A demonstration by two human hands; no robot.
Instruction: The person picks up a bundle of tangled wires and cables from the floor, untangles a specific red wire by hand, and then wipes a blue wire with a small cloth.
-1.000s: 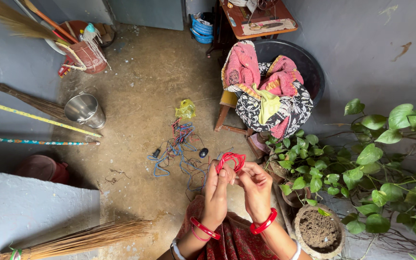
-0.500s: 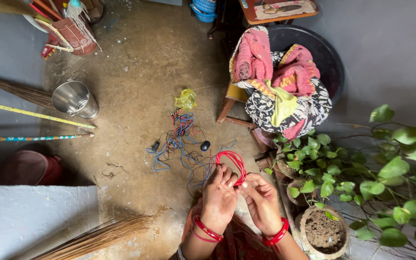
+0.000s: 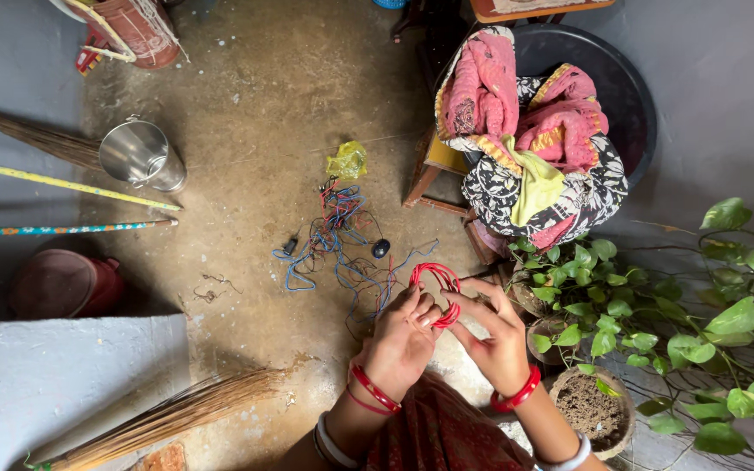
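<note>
The concrete floor (image 3: 255, 113) fills most of the view. Taking the loose tangle of blue and red wires (image 3: 338, 249) on it as the landmark: above and to its right a stool carries a heap of pink and patterned cloth (image 3: 530, 148); to its right stands a leafy potted vine (image 3: 656, 323); to its upper left sits a steel bucket (image 3: 141, 155); below and to its left lies a straw broom (image 3: 167, 419).

Just below and to the right of the tangle, the left hand (image 3: 399, 344) and right hand (image 3: 495, 336) both pinch a small coil of red wire (image 3: 438, 292) held in the air between them, fingers closed on its loops.

The coil looks springy, so a loosened pinch would likely let the loops spring open. If dropped, it could snag in the tangle below.
</note>
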